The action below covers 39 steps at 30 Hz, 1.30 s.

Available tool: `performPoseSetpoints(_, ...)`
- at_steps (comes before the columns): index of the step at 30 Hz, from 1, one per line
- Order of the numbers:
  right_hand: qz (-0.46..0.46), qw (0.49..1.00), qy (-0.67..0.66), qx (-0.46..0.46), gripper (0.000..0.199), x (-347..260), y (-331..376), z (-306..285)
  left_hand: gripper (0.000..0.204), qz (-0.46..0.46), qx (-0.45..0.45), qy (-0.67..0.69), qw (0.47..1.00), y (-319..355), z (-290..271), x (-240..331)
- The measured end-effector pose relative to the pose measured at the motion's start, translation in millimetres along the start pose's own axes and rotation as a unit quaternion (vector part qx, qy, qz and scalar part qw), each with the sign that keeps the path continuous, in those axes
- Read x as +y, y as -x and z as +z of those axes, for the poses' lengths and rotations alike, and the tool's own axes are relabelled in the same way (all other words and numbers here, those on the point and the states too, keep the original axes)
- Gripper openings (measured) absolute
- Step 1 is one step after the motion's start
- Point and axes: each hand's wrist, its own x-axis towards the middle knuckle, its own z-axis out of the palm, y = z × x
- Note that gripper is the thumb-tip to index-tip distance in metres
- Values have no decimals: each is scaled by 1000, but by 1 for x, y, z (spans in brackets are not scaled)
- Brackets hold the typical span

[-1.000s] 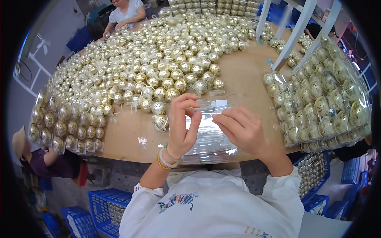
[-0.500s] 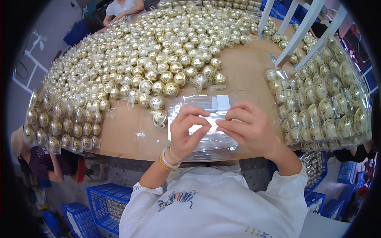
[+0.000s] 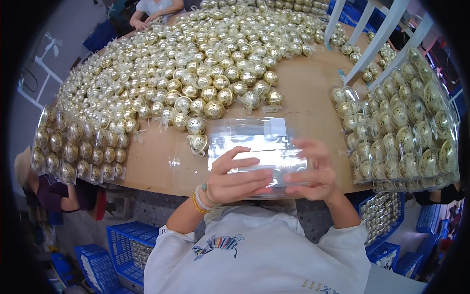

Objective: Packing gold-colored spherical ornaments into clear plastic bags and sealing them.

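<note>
In front of my body, several layers of clear plastic packaging lie on the table, glaring in the light. My left hand is across the near side of a shiny clear plastic piece, fingers stretched over it and thumb hidden; it seems to grip the piece. At the piece's right end is my right hand, somewhat blurred, its fingers spread apart. Whether the right fingers touch the plastic I cannot tell. Just beyond my left hand lies a gold patterned ball with a ribbon.
A large heap of gold balls covers the far and left table. Clear packs of gold balls stand stacked at left and right. White legs rise at the far right. Another person's hands work across the table.
My hands have come closer to my body and unpinched. The left hand has turned flat over the plastic, and the right has opened its fingers. The view has shifted slightly.
</note>
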Motion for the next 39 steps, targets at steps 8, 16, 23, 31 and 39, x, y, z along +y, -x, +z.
performPoseSetpoints(8,415,845,-171,-290,72,63,-18,-13,54,-538,147,169,813,38,14,34)
performPoseSetpoints(16,470,880,-58,-27,61,229,11,27,65,-317,-131,-151,927,38,1,19)
performPoseSetpoints(23,415,902,80,86,53,145,88,-24,78,-367,-313,-114,869,43,4,10)
performPoseSetpoints(31,356,880,306,-69,58,118,77,-33,80,-381,-315,-95,864,45,2,3)
performPoseSetpoints(39,476,836,-186,202,54,90,88,-27,82,-388,-247,-29,888,58,1,-9)
